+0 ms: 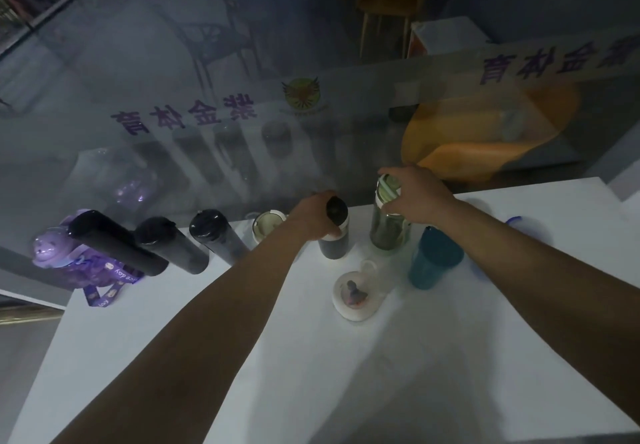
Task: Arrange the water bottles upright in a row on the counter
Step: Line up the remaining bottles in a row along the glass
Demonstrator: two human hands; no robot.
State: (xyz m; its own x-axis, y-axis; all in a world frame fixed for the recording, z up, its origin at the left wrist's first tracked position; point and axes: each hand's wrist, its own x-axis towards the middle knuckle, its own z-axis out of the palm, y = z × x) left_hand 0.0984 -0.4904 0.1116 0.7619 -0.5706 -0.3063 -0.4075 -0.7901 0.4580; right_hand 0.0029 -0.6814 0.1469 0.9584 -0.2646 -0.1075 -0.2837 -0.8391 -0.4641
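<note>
2 hands: both reach over the white counter (242,357), each on its own bottle
left hand (313,216): fingers wrapped around the neck of a dark bottle (334,237) with a black cap, which stands upright near the glass wall (207,79)
right hand (417,195): fingers closed over the lid of a green bottle (388,232), upright just right of the dark one
row at the back: purple bottle (65,260) at the far left end, then 3 black bottles (156,242), then a cream-lidded bottle (266,227), side by side along the glass
teal bottle (433,258): upright, just in front of the green one, under the right forearm
small clear bottle (355,294): stands alone, nearer the person than the held pair
</note>
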